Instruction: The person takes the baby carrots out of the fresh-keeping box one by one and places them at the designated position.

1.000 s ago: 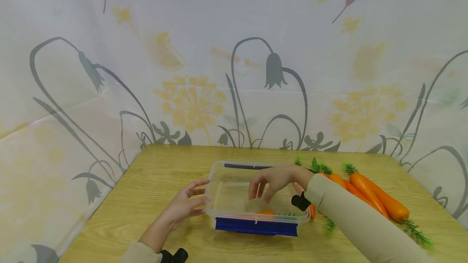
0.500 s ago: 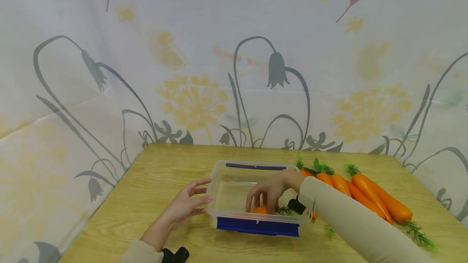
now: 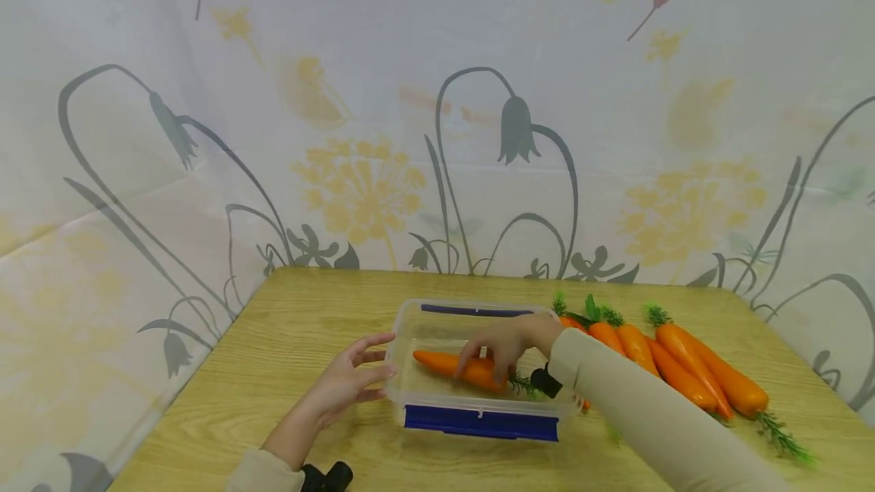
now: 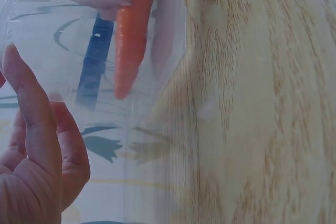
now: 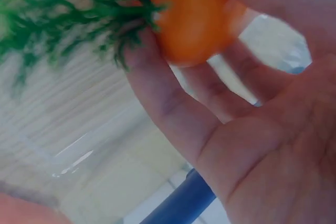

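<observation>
A clear plastic food container [image 3: 478, 404] with blue side latches stands lidless on the wooden table. Inside it, my right hand [image 3: 504, 342] grips an orange carrot [image 3: 437, 362] near its thick leafy end, the tip pointing left. The right wrist view shows fingers and thumb round the carrot's top [image 5: 191, 22], green leaves hanging free beside them. My left hand [image 3: 345, 380] has its fingers spread against the container's left end, some fingertips touching the rim. Through the clear wall in the left wrist view, the carrot [image 4: 131, 40] appears beyond my left hand [image 4: 39, 150].
Several carrots [image 3: 693, 363] with green tops lie in a pile on the table right of the container, partly behind my right forearm. A patterned cloth [image 3: 369, 97] hangs behind the table [image 3: 307, 302].
My right hand has reached down into the container, taken hold of the carrot at its near side and lifted or shifted it, so most of it now shows. The left hand stays put.
</observation>
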A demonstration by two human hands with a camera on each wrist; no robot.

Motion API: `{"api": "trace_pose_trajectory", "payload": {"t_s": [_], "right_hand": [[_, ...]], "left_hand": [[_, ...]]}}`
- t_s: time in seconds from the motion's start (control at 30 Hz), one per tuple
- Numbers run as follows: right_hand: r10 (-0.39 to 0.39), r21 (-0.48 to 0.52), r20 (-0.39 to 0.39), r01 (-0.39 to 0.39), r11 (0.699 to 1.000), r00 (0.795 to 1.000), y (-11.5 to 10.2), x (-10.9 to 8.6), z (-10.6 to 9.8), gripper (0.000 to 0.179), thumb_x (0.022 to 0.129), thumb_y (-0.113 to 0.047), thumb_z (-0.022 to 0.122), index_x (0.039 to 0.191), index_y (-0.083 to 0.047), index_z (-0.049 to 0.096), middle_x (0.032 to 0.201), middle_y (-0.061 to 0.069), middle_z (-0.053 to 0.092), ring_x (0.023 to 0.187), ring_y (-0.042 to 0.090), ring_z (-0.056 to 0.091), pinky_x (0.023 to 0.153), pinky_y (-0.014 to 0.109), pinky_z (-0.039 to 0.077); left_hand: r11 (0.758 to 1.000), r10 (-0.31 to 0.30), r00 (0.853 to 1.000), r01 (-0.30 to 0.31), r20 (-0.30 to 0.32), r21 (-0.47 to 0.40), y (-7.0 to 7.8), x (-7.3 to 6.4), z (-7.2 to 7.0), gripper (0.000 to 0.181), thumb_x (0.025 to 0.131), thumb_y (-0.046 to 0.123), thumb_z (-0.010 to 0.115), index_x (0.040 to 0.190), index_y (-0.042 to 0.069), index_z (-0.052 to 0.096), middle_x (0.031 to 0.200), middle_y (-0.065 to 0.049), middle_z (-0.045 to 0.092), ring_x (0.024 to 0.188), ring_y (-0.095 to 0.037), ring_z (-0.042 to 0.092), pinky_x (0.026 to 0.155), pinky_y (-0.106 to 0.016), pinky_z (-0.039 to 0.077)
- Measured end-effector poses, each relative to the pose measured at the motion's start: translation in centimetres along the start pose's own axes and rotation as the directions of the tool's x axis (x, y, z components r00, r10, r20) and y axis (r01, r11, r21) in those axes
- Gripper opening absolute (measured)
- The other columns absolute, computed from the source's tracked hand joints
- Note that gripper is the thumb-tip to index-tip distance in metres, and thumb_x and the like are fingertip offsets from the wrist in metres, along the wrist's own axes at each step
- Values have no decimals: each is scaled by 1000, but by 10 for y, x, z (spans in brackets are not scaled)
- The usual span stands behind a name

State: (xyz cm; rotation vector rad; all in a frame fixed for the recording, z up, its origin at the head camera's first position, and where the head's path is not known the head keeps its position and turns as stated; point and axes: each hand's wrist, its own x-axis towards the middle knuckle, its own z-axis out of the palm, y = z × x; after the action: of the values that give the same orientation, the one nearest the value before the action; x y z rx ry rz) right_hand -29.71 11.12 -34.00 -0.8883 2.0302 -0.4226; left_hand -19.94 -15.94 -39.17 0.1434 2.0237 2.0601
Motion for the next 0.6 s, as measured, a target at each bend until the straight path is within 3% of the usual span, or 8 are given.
{"api": "trace_pose_trajectory", "payload": {"t_s": [0.27,0.6], "right_hand": [[-7,-35,-67,4,999,998,-4,-7,-1,58,76,14,66,119,-24,63,117,1,48,84,17,58,61,37,52],[-59,-58,-108,53,997,992,-14,-34,-11,56,74,15,65,120,-18,62,116,0,50,92,20,57,60,31,53]], "left_hand": [[1000,1,1000,-1,9,-2,1,0,2,62,86,15,69,139,3,38,135,-26,31,101,-28,55,73,-35,52],[1000,-10,1000,10,4,-2,3,-2,1,63,86,15,68,140,3,38,135,-27,29,100,-27,55,74,-35,52]]}}
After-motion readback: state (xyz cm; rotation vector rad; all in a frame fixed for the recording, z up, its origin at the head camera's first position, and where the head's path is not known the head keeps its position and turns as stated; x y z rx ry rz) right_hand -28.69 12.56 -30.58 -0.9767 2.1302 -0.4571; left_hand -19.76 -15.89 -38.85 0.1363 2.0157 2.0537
